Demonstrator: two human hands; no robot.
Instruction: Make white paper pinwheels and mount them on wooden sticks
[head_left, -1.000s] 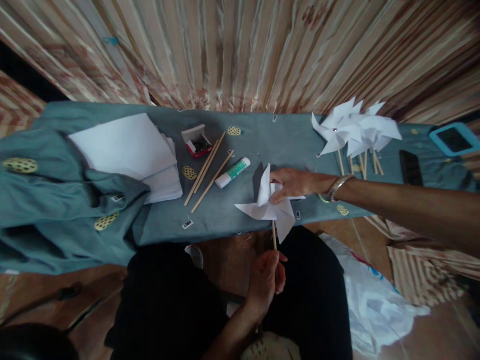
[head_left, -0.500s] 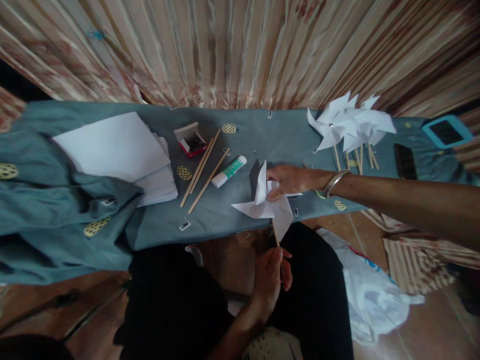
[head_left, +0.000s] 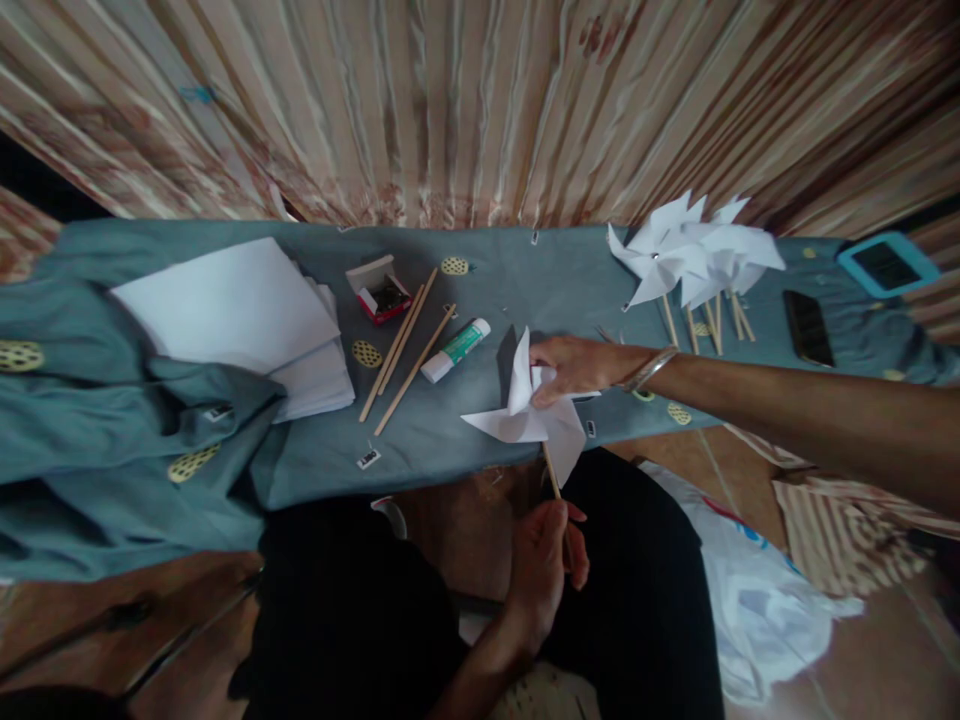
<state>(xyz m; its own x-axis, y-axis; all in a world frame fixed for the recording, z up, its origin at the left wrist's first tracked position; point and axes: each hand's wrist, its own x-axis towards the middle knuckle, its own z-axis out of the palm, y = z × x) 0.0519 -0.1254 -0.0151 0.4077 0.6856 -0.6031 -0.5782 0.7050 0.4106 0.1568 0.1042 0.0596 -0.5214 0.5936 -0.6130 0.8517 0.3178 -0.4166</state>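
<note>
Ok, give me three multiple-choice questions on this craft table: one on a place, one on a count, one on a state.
1. Where does the glue stick lie?
A. right of the loose sticks
B. on the paper stack
C. on the floor

2. How many loose sticks lie beside it?
A. one
B. three
C. six

3. What does the left hand grip?
A. nothing
B. the small box
C. the pinwheel's stick

Answers: 1 A, it lies just right of them; 2 B, three show; 3 C, fingers close round it while the right hand presses the pinwheel.

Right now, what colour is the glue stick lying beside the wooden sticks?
The glue stick is white with a green label, shown in the head view.
</note>
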